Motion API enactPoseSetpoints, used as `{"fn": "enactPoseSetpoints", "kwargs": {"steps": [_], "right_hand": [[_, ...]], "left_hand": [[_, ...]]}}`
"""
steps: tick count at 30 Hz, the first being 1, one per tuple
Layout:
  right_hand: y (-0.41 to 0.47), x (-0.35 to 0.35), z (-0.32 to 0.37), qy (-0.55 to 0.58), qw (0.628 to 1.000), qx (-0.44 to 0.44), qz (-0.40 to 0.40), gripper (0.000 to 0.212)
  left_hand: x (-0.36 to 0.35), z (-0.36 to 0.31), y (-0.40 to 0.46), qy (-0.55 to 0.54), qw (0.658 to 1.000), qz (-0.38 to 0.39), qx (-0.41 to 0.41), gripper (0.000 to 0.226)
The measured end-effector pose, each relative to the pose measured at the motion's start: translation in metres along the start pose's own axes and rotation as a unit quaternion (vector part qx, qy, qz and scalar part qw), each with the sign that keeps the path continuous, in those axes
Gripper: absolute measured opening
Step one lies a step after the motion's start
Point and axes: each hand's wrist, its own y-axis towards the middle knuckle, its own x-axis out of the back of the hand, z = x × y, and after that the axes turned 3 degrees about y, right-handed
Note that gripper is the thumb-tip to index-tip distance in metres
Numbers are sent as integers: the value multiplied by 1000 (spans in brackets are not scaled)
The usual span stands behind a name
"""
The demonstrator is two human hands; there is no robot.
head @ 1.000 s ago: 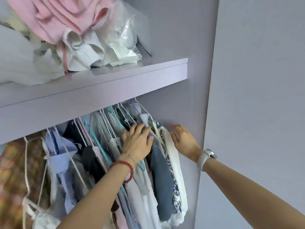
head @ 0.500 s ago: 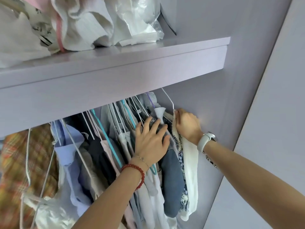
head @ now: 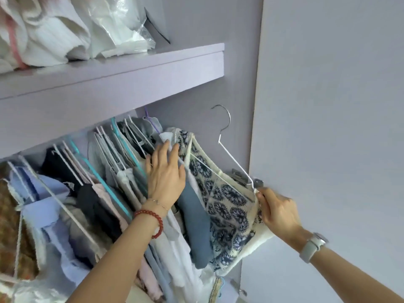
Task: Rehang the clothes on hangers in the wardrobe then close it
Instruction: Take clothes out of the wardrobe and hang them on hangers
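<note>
1. Patterned garment [head: 227, 206]: on white wire hanger [head: 236, 165], hook off the rail, tilted beside wardrobe wall.
2. Right hand [head: 277, 211]: pinching hanger's end and garment edge.
3. Left hand [head: 165, 176]: fingers spread, pressing hung clothes [head: 105, 193] aside.

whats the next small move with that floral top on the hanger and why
Probably lift the white hanger so its hook goes over the rail. The right hand pinches its end, the hook hangs free in the air, and the left hand presses the hung clothes aside, opening a gap for the floral top.
</note>
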Motion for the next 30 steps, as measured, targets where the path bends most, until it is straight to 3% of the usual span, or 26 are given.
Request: {"fn": "enactPoseSetpoints", "kwargs": {"steps": [3, 5, 8, 11, 13, 16, 20, 23, 27, 30], "right_hand": [[-53, 43, -10, -49, 999, 5, -7, 48], [-89, 75, -14, -83, 996, -12, 6, 35], [-152, 133, -20, -129, 988, -73, 45, 31], [-221, 195, -23, -181, 967, -172, 53, 38], [-271, 230, -18, -201, 944, -258, 36, 34], [-340, 264, 7, -216, 891, -398, 1, 12], [-443, 297, 62, -177, 798, -575, 14, 21], [-504, 325, 101, -80, 727, -682, 16, 26], [-581, 395, 144, 3, 634, -773, -20, 18], [-647, 465, 175, 8, 555, -828, -76, 18]], "left_hand": [[-9, -35, -9, -66, 996, -16, -63, 55], [-23, -59, -18, -83, 991, 53, -93, 52], [-51, -93, -42, -89, 969, 173, -150, 41], [-66, -135, -89, -148, 928, 207, -272, 26], [-69, -167, -135, -229, 880, 274, -313, 20], [-71, -212, -199, -257, 844, 328, -337, 22], [-73, -282, -272, -226, 798, 403, -387, 23], [-68, -343, -318, -166, 732, 473, -462, 27], [-48, -435, -403, -123, 591, 586, -541, 34], [-15, -513, -488, -111, 504, 626, -584, 36]]}}
